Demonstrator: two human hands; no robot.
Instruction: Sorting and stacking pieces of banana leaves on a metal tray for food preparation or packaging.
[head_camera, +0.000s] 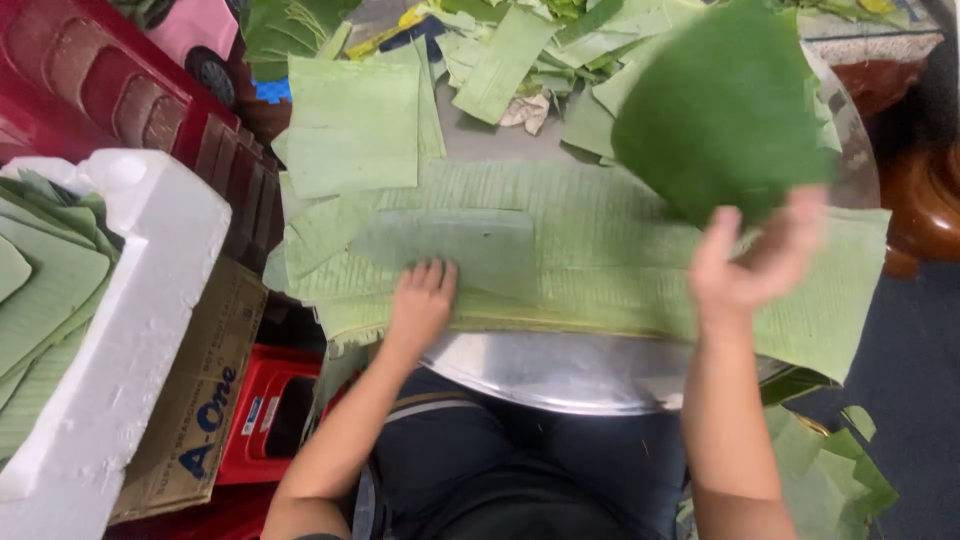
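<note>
My right hand (755, 258) holds up a dark green piece of banana leaf (725, 110), lifted above the right side of a round metal tray (560, 375). My left hand (422, 298) lies flat, fingers together, on the near edge of a small rectangular leaf piece (450, 250). That piece rests on a wide pale green banana leaf (600, 270) spread across the tray. A squarish pale leaf piece (352, 125) lies at the back left of the tray.
Several cut leaf strips (520, 50) are piled at the back. A white foam box (120, 330) at left holds stacked leaves. A cardboard box (195, 400) and red crate (265, 415) stand beside it. Leaf scraps (830, 470) lie on the floor at right.
</note>
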